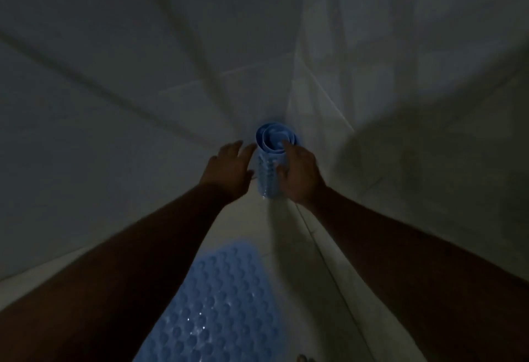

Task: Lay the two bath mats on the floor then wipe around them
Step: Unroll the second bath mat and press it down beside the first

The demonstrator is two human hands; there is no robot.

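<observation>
second mat reached for in the corner

left hand [229, 165] spread loose beside the rolled mat [270, 161], which stands upright in the wall corner. right hand [300, 174] wraps it, fingers [286, 145] hooked over the rim, likely to lift. flat mat [217, 304] lies on the floor [286, 232].

The view is very dim and murky, with a grey-blue cast. The pale tiled wall [372, 46] on the right catches the most light. Both forearms read as near-black shapes. Small glints sparkle on the flat blue bubbled rubber bath mat [217, 304]. Tile lines bow toward the edges, and everything looks soft and slightly smeared.
</observation>
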